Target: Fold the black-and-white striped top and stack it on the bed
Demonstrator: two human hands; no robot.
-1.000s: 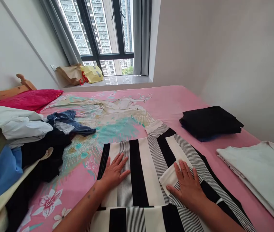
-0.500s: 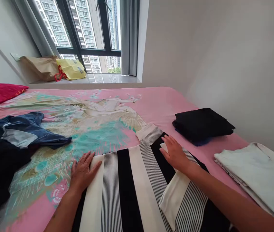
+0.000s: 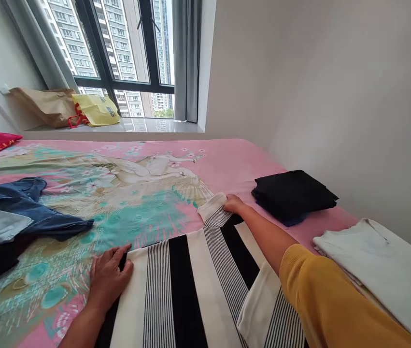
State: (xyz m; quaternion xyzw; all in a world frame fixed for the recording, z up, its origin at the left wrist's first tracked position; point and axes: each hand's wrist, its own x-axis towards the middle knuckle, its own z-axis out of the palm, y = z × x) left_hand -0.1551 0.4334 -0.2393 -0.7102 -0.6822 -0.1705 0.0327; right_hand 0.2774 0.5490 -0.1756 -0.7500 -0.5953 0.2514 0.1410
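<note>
A striped shirt (image 3: pixel 198 290) in black, cream and fine lines lies spread before me on the bed. My left hand (image 3: pixel 111 273) rests at its left edge, thumb apart from the fingers, palm down. At the far end, my right hand (image 3: pixel 233 204) is closed on the edge of a sleeve (image 3: pixel 214 208) that points away from me; the fingertips are partly hidden. Another folded-over part of the shirt, with a cream edge, lies beneath my right forearm.
Folded black clothes (image 3: pixel 294 195) and a pile of folded white clothes (image 3: pixel 375 270) sit on the right. Blue denim (image 3: pixel 33 208) and dark clothing lie loose on the left. The patterned pink bedspread (image 3: pixel 227 159) reaches the window sill (image 3: pixel 147 125), where paper and yellow bags (image 3: pixel 96 110) stand.
My right hand has moved forward and left from the shirt's right side to the sleeve end and closed there. My left hand has slid slightly toward me along the left edge.
</note>
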